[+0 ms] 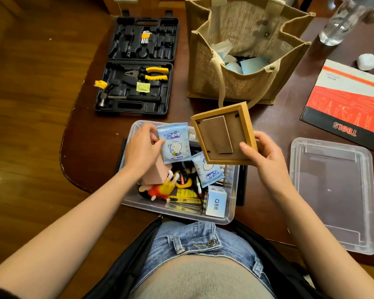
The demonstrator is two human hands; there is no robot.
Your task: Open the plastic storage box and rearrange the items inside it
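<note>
- Presently left hand (141, 147) pinches wipes packet (175, 143) above open box (232, 190).
- Right hand (262, 154) grips frame (222, 134), 3 o'clock of the packet.
- Lid (333, 195) on counter (91, 130), 3 o'clock of the box.

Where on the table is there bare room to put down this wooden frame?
Bare tabletop lies between the tool case and the storage box, and between that box and its lid. The box is crowded. The right hand holds the picture frame; the left hand holds a wipes packet.
</note>
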